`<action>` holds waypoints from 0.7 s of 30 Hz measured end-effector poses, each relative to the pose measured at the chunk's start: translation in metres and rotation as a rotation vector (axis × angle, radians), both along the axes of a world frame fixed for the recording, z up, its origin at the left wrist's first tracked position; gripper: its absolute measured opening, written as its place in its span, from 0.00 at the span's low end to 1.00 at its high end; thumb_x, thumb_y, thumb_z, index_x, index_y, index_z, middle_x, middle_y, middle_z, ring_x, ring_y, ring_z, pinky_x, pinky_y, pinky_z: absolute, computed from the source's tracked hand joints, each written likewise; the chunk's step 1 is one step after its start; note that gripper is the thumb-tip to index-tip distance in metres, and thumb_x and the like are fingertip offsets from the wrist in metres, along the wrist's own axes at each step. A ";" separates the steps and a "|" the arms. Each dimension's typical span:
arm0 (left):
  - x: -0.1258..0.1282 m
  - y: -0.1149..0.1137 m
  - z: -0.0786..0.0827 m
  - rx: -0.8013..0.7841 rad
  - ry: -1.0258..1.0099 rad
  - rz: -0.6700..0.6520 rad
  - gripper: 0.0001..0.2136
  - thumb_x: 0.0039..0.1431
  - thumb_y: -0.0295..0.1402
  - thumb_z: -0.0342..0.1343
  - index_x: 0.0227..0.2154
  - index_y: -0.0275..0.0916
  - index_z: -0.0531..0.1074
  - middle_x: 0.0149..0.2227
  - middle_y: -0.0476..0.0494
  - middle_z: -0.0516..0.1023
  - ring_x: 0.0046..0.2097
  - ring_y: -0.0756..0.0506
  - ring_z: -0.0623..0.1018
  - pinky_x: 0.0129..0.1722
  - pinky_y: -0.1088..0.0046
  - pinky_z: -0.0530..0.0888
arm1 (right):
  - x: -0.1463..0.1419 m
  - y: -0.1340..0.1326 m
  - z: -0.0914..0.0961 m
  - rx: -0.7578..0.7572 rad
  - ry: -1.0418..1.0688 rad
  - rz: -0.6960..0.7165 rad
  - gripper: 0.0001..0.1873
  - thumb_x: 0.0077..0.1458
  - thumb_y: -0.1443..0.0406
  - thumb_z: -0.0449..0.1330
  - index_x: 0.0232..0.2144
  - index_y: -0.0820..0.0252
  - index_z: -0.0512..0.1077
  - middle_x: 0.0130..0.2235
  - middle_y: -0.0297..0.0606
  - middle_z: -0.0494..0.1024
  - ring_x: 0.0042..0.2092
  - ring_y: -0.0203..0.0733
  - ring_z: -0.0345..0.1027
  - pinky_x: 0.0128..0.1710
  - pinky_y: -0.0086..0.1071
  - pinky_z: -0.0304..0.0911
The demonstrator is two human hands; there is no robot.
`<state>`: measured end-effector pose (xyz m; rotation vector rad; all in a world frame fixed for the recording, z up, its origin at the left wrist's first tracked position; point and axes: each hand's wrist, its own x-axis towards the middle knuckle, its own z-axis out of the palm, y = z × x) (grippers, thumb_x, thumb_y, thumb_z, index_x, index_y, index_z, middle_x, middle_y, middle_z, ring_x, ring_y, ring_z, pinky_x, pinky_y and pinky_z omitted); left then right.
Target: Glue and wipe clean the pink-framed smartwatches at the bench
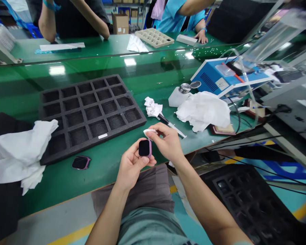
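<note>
My left hand [133, 162] holds a smartwatch body [144, 148] with a dark screen and a pinkish-purple case, screen facing me. Just above its top edge, my right hand [167, 140] pinches a small folded white wipe [149, 131]. Whether the wipe touches the case I cannot tell. On the green bench to the left lies a second smartwatch body [81, 162] of the same colour. Behind it sits a black foam tray [102, 136] divided into square compartments.
Crumpled white cloth [22, 151] hangs by the bench's left side. Toward the right are a brush [172, 125], a pump bottle [177, 97], white cloth [204, 109] and a blue device [214, 76] with cables. Another foam tray [247, 200] is low at right. Two people sit across the bench.
</note>
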<state>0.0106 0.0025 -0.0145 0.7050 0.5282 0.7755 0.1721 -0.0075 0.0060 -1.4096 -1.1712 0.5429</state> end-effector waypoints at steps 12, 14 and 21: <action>0.002 0.001 0.000 -0.042 -0.048 -0.007 0.28 0.51 0.36 0.75 0.54 0.37 0.75 0.32 0.47 0.82 0.30 0.50 0.81 0.33 0.77 0.78 | -0.011 -0.033 0.014 0.082 -0.004 0.081 0.03 0.61 0.67 0.66 0.33 0.56 0.77 0.32 0.33 0.78 0.33 0.37 0.70 0.34 0.32 0.65; 0.001 0.001 0.001 -0.019 -0.048 -0.018 0.29 0.51 0.36 0.75 0.55 0.37 0.75 0.32 0.47 0.82 0.30 0.51 0.80 0.32 0.77 0.77 | -0.013 -0.025 0.014 0.124 -0.111 0.050 0.04 0.61 0.69 0.65 0.32 0.56 0.77 0.32 0.34 0.78 0.34 0.37 0.70 0.36 0.33 0.66; -0.002 0.001 0.002 0.000 -0.054 -0.043 0.29 0.53 0.38 0.73 0.57 0.35 0.74 0.29 0.47 0.81 0.30 0.49 0.79 0.34 0.73 0.77 | -0.001 -0.002 0.002 0.029 -0.030 -0.096 0.04 0.60 0.65 0.66 0.33 0.58 0.78 0.30 0.32 0.78 0.31 0.35 0.67 0.32 0.31 0.65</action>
